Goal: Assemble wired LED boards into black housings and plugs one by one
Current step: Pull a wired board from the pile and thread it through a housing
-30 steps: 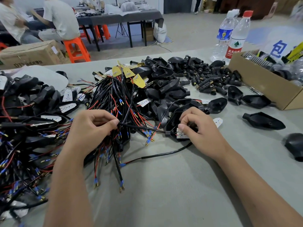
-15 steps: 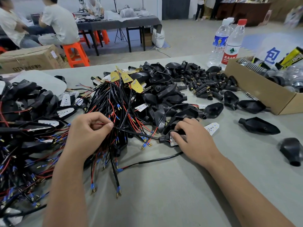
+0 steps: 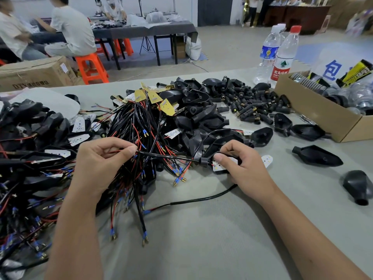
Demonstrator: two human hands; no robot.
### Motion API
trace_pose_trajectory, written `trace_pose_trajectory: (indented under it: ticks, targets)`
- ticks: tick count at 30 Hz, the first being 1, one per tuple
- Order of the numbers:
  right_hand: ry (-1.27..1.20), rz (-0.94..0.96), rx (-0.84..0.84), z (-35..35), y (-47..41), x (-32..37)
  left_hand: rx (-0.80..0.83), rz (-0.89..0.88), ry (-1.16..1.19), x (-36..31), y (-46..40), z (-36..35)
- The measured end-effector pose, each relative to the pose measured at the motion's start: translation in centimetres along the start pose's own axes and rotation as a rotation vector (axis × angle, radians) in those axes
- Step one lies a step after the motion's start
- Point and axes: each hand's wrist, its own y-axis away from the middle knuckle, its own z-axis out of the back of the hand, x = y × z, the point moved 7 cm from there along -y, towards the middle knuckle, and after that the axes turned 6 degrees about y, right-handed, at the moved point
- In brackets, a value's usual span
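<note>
At the left edge of the bench lies a heap of finished housings with wires, partly cut off by the frame. Just beside it, the left hand has its grip pinched on a black sheathed cable with a red wire showing at the fingers; the cable runs taut over the loose bundle of wired LED boards towards the right hand. That hand's grip is curled round a black housing with a white LED board seated in it, thumb pressing on the board, near the bench's middle. Farther right lie empty housings, a pile of plugs and a cardboard box at the right edge.

A hard pull on the cable could, I judge, strain the red lead at the board or drag neighbouring wires out of the bundle and tangle them. If the thumb slips, the board may lift out.

Whether the board is fully seated is hidden under the thumb; where the cable ends inside the left hand cannot be seen.
</note>
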Motion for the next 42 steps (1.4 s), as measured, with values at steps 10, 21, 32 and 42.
trace_pose_trajectory:
  ticks: [10,21,32,42]
  targets:
    - [-0.089,-0.145,0.022,0.5,-0.3,-1.6,-0.177,0.151,0.468,1.0,0.1,3.7]
    - [0.292,0.079,0.081,-1.3,0.4,0.5,-0.442,0.074,0.618,-0.2,-0.6,-0.3]
    - [0.732,-0.032,0.127,-2.2,0.8,1.6,0.066,-0.356,-0.227,-4.5,-0.8,-15.0]
    - [1.152,0.001,-0.194,7.6,-10.3,-0.7,0.030,-0.136,-0.237,-0.5,-2.7,-16.8]
